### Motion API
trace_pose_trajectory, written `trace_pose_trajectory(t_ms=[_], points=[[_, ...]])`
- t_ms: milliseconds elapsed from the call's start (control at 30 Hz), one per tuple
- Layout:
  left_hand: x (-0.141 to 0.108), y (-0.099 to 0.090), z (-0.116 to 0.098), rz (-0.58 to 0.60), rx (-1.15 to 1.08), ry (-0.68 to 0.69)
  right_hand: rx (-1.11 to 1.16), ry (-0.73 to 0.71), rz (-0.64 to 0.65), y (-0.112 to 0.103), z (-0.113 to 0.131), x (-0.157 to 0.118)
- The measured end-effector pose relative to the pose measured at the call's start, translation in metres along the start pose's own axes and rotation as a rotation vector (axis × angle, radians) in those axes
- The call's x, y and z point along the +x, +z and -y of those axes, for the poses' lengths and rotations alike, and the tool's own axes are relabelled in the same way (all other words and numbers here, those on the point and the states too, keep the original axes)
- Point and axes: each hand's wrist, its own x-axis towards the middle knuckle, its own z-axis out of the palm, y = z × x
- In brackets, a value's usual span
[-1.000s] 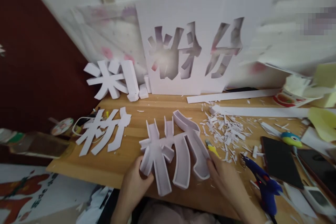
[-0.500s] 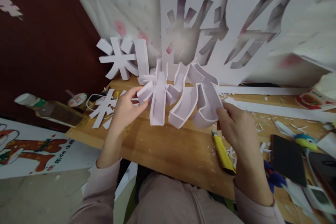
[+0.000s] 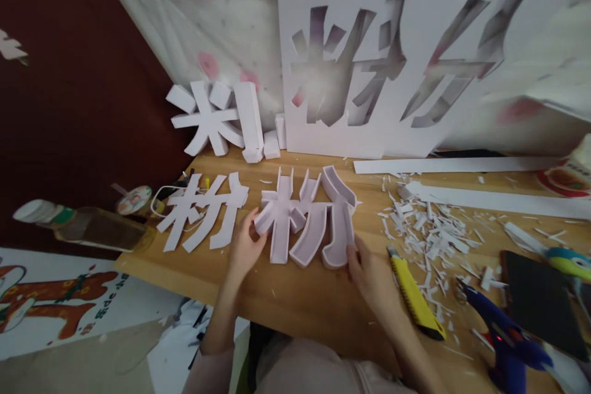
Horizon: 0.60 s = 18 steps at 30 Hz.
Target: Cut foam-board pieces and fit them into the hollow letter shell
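Observation:
A hollow white foam-board letter (image 3: 279, 231), a Chinese character with raised side walls, lies on the table in front of me with its hollow side up. My left hand (image 3: 247, 246) grips its left edge, thumb and fingers around a short stroke. On its lower right edge my right hand (image 3: 369, 268) is closed, some fingers hidden behind the wall. Just left of my left hand lies a flat white cut-out (image 3: 228, 225) of the same character. A yellow utility knife (image 3: 415, 295) rests to the right of my right hand.
White foam scraps (image 3: 429, 228) cover the table's right side, with a blue glue gun (image 3: 505, 332) and a dark pad (image 3: 538, 298) nearby. A finished letter (image 3: 210, 120) and a cut-out board (image 3: 341, 138) lean at the back. A bottle (image 3: 104, 228) stands left.
Both hands have lowered the hollow letter from above the table onto its surface, keeping hold of its two sides. The camera view has shifted, showing more scraps and the glue gun.

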Motion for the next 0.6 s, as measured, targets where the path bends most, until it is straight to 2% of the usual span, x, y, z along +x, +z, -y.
trace_pose_trajectory(t_ms=[67,133,300,433,600], points=[[-0.008,0.004,0.009,0.0,0.017,-0.001,0.065,-0.006,0.02,0.008,-0.009,-0.008],[-0.013,0.001,0.01,-0.006,0.032,0.011,0.122,-0.018,0.028,0.006,-0.018,-0.016],[-0.017,-0.008,-0.02,-0.087,0.128,0.041,0.206,0.029,0.014,-0.008,-0.038,-0.029],[-0.004,0.01,-0.044,-0.011,0.217,0.038,0.248,0.1,-0.007,-0.003,-0.038,-0.025],[0.026,0.037,-0.062,0.143,0.429,-0.083,0.289,0.107,0.1,0.014,-0.029,-0.012]])
